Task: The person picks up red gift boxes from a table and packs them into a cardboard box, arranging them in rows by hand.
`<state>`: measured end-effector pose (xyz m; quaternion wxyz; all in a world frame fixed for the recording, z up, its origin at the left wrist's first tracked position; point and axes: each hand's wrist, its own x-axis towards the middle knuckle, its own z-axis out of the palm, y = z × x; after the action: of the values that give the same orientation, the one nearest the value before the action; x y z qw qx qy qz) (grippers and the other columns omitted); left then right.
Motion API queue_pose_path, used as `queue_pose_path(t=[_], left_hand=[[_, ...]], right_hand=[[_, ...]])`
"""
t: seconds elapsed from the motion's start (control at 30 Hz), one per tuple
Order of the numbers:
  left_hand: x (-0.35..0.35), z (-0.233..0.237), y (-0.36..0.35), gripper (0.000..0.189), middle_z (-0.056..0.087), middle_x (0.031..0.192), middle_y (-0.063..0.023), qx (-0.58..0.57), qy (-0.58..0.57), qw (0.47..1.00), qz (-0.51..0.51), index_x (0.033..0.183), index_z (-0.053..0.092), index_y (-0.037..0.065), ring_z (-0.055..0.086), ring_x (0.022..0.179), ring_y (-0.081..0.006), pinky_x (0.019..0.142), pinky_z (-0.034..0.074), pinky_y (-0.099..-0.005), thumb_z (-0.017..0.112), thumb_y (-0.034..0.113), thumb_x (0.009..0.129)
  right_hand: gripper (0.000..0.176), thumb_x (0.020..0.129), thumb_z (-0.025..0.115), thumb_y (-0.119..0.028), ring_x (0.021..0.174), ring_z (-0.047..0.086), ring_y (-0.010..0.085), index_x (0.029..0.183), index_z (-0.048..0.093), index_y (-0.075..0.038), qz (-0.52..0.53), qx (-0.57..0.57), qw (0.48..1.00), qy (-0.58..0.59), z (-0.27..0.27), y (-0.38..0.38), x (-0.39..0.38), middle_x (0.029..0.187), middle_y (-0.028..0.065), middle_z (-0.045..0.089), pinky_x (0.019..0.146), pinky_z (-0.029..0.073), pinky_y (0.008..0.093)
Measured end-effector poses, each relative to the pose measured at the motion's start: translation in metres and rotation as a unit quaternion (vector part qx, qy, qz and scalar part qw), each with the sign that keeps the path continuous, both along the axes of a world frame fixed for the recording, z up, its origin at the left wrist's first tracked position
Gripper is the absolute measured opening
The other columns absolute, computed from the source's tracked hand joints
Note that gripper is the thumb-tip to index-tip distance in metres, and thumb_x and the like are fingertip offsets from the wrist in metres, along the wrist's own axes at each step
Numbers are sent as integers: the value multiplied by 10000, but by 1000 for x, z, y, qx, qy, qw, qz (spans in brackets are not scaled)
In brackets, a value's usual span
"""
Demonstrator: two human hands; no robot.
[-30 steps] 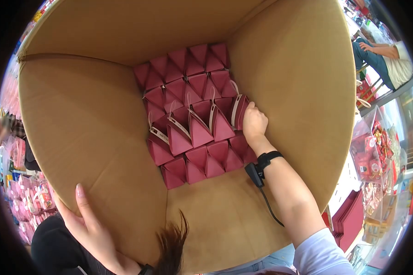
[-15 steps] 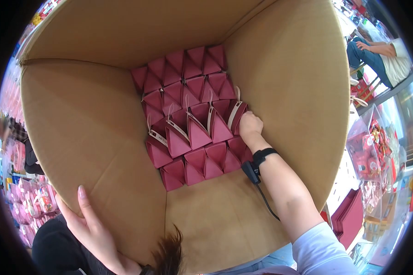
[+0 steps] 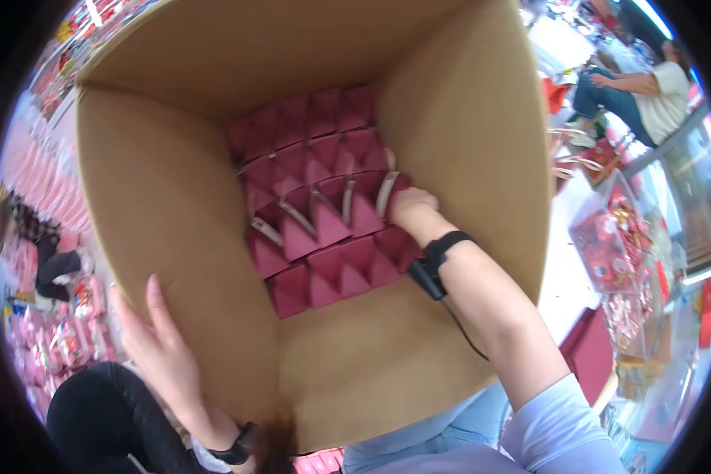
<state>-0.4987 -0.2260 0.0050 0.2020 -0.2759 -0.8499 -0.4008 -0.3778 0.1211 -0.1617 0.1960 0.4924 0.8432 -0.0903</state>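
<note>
A tall brown cardboard box (image 3: pixel 355 347) opens in front of me, with rows of dark pink triangular gift boxes (image 3: pixel 324 284) at its bottom. One row carries pale ribbon straps (image 3: pixel 294 216) with small dark printing. Deep inside, my right hand (image 3: pixel 415 207) is closed at the right end of the strapped row, against the last pink gift box (image 3: pixel 397 193); its fingertips are hidden. At the lower left, my left hand (image 3: pixel 166 367) grips the cardboard box's rim, thumb inside and fingers outside.
Flat dark pink pieces (image 3: pixel 588 355) lie outside at the right, near a clear bin (image 3: pixel 608 245) of red and pink items. A seated person (image 3: pixel 640 95) is at the upper right. Pink packages (image 3: pixel 71 340) fill the left side, near someone's dark-clothed leg (image 3: pixel 107 419).
The view has shifted, and the cardboard box's right wall appears further left. My right hand stays at the same end of the strapped row. My left hand still holds the rim.
</note>
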Motion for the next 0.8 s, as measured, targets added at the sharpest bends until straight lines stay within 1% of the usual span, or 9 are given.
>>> queue_pose_path(t=[0.1, 0.2, 0.27, 0.37, 0.47, 0.53, 0.6, 0.67, 0.8], left_hand=[[-3, -2, -6, 399, 636, 1045, -230, -10, -14, 1000, -16, 1265, 452, -87, 620, 885, -248, 787, 485, -333, 529, 185, 983], [-10, -14, -14, 416, 629, 1068, -228, -2, -18, 1000, -4, 1282, 447, -85, 609, 898, -235, 795, 476, -318, 525, 197, 986], [-15, -17, -17, 405, 612, 1115, -226, -16, 24, 999, -16, 1283, 464, -74, 604, 900, -239, 798, 468, -316, 519, 196, 986], [-19, -19, -20, 403, 607, 1131, -226, -12, -10, 1000, -24, 1275, 468, -82, 610, 909, -253, 800, 470, -321, 501, 205, 994], [-27, -28, -22, 406, 600, 1151, -231, -23, -9, 1000, -9, 1276, 466, -84, 612, 961, -275, 827, 469, -330, 485, 213, 1000], [-37, -38, -26, 400, 581, 1189, -241, -31, 26, 999, 1, 1290, 464, -64, 595, 1033, -298, 877, 454, -341, 478, 212, 1002], [-36, -36, -24, 399, 569, 1209, -245, -20, 6, 1000, -10, 1295, 463, -59, 579, 1067, -309, 901, 442, -347, 475, 212, 1002], [-31, -30, -23, 399, 558, 1230, -248, -12, -14, 1000, -17, 1300, 461, -55, 564, 1101, -319, 926, 430, -353, 473, 211, 1003], [-26, -21, -18, 399, 565, 1224, -240, -24, 7, 1000, -18, 1297, 463, -57, 565, 1092, -330, 925, 428, -361, 473, 211, 1002]], right_hand=[[281, 882, 560, -198, 857, 694, 284, 1035, 676, 7, 85, -88, 992, 2, 135, -47, -7, 977, 160, 696, 751, 553, 371], [410, 982, 472, -302, 595, 670, 229, 887, 614, 70, 231, -97, 952, 177, 225, -68, 21, 791, 170, 681, 601, 549, 374], [393, 975, 501, -333, 604, 667, 178, 908, 599, 41, 168, -187, 893, 374, 293, -84, 77, 724, 130, 668, 565, 535, 311], [331, 944, 564, -281, 599, 648, 143, 921, 585, 48, 43, -130, 821, 554, 324, -68, 160, 696, 104, 659, 576, 529, 304], [364, 905, 628, -305, 604, 649, 154, 966, 571, 49, -58, 16, 783, 619, 283, 5, 227, 697, 106, 651, 548, 523, 294], [595, 822, 711, -398, 796, 682, 262, 1087, 512, 96, -147, 43, 894, 421, 219, 65, 262, 870, 196, 666, 699, 551, 348], [932, 734, 761, -486, 1058, 603, 390, 1255, 352, 169, -81, 98, 939, 320, 141, 83, 270, 1113, 317, 586, 894, 497, 407], [1163, 694, 768, -540, 1193, 479, 478, 1330, 158, 220, -152, 57, 950, 268, 110, 50, 243, 1284, 392, 434, 1010, 410, 427], [1143, 730, 743, -518, 1143, 503, 502, 1389, 103, 162, -185, 157, 919, 311, 61, 29, 215, 1304, 405, 399, 936, 462, 438]])
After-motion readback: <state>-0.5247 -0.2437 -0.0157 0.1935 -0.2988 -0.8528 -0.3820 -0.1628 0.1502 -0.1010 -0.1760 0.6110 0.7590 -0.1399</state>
